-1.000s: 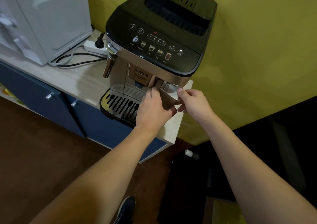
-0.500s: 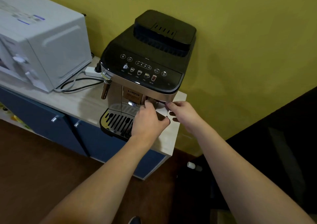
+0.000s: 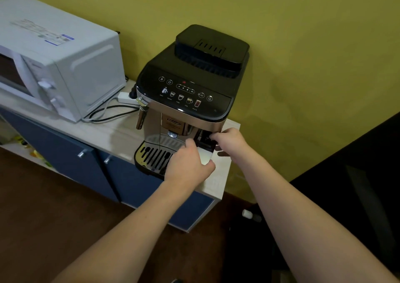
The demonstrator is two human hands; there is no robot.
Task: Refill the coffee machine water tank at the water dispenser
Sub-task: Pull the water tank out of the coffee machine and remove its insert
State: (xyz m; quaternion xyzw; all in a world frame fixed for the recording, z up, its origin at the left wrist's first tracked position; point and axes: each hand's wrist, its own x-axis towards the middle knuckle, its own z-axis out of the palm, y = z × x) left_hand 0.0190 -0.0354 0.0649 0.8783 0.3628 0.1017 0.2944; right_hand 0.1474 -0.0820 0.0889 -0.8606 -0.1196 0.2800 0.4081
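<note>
Fingers of my left hand curl around the near front of the water tank, thumb pressed under its pale lower corner, so that hand is closed on it. To its left sit the microwave and the drip tray of the coffee machine. Moving right, the tank shows as a pale panel at the machine's front right corner, with a dark gap above it where it seems partly slid out of its bay. Its long axis looks to run front to back, front face pointing toward me. My right hand pinches the tank's upper right edge, fingertips hidden in the gap. Both hands touch it; the left is nearer me. I judge the pull must come straight toward me along the counter.
</note>
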